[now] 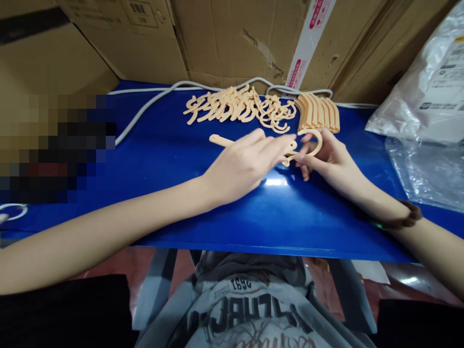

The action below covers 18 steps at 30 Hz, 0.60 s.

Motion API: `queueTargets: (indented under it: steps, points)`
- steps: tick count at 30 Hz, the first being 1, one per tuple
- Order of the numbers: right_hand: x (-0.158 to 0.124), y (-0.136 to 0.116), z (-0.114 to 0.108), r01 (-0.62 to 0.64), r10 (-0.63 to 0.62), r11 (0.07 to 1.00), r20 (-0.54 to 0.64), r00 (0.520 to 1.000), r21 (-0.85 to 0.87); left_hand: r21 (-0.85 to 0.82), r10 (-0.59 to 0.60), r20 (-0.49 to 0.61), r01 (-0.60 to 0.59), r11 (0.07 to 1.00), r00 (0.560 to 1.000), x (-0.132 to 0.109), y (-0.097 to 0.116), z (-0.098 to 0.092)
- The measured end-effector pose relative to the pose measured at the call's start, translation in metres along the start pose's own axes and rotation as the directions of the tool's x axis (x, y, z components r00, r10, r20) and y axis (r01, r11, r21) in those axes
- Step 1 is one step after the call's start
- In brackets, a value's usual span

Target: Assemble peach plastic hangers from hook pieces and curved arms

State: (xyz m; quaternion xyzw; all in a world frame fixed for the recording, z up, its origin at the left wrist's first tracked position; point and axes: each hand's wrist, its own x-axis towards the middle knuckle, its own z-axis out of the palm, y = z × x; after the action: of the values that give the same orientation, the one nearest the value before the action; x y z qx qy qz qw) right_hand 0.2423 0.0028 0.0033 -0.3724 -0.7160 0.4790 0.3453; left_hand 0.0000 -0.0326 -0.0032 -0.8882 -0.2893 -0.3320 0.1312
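My left hand (246, 162) lies over a straight peach plastic bar (221, 140) on the blue table (181, 203), fingers pinched at the bar's right end. My right hand (326, 157) grips a curved peach plastic hook (314, 137), meeting the bar's end where the two hands touch. Behind them lies a loose pile of hooks (239, 108) and a neat stack of bars (319, 113).
A white cable (152, 104) runs along the table's back edge. Cardboard boxes (232, 38) stand close behind. A clear plastic bag (427, 121) lies at the right. A blurred patch covers the left side. The table's front edge is near my lap.
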Motion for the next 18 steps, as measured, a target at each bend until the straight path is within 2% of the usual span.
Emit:
queueTargets:
  steps: [2, 4, 7, 18]
  points:
    - [0.0003, -0.0006, -0.0046, -0.016, 0.018, 0.999, -0.040, 0.999, 0.043, -0.083, -0.118, 0.049, 0.122, 0.989, 0.992, -0.0007, -0.0061, 0.0012]
    - [0.0006, -0.0007, -0.0061, -0.012, 0.016, 0.997, -0.061, 0.998, 0.071, -0.171, -0.209, 0.151, 0.233, 0.957, 0.966, -0.0016, -0.0085, 0.0041]
    - [0.0010, 0.0003, -0.0045, -0.022, 0.028, 0.995, -0.062, 0.998, 0.100, -0.236, -0.269, 0.297, 0.343, 0.909, 0.916, -0.0023, -0.0068, 0.0085]
    - [0.0020, -0.0001, -0.0052, -0.083, 0.103, 0.969, -0.077, 0.992, 0.231, -0.229, -0.244, 0.302, 0.319, 0.920, 0.922, -0.0029, -0.0062, 0.0085]
